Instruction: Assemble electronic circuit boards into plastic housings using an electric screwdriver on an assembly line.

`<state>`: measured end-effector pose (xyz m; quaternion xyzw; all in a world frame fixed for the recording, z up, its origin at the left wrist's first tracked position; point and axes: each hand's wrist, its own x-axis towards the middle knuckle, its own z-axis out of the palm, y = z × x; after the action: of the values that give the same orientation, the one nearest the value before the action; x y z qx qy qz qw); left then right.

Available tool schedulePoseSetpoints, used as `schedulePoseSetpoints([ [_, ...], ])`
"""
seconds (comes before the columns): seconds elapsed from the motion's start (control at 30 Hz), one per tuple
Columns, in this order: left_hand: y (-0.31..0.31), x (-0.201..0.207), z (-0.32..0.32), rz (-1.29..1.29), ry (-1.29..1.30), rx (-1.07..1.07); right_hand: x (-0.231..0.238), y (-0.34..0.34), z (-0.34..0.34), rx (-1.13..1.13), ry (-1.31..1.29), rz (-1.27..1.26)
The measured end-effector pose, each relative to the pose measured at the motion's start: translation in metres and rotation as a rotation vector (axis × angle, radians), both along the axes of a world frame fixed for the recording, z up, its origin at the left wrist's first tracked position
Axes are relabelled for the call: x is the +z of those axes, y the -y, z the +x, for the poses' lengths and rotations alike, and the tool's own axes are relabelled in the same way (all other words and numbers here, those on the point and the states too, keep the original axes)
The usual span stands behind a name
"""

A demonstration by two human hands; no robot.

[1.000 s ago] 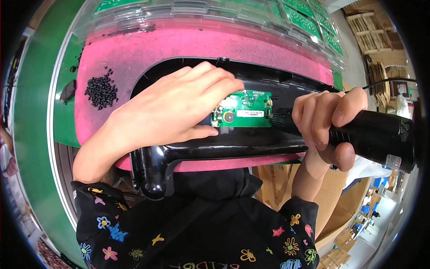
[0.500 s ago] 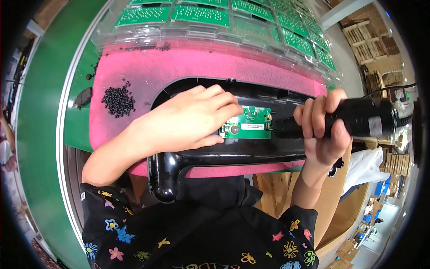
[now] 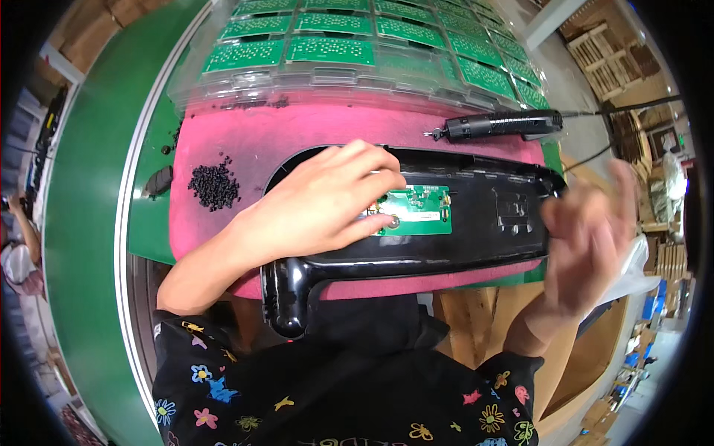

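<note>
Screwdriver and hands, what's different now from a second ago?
The right hand has let go of the black electric screwdriver, which now lies on the pink mat behind the black housing; the hand is open and blurred. The left hand still presses on the green circuit board.

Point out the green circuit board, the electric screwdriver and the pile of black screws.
green circuit board [image 3: 418,210]: head view, on its bare right half.
electric screwdriver [image 3: 500,124]: head view, middle of its black body.
pile of black screws [image 3: 214,183]: head view, centre of the heap.
</note>
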<state>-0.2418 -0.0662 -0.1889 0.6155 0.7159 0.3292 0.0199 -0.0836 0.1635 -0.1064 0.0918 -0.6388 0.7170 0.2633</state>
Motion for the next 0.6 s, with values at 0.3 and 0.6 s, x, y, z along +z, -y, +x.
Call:
schedulePoseSetpoints([
  [0.3, 0.000, 0.023, -0.024, 0.113, -0.034, 0.222, 0.032, -0.039, 0.072, -0.180, -0.094, 0.213],
  [0.6, 0.026, 0.012, 0.002, 0.174, -0.194, 0.256, 0.090, -0.016, -0.012, -0.562, -1.005, 0.698],
])
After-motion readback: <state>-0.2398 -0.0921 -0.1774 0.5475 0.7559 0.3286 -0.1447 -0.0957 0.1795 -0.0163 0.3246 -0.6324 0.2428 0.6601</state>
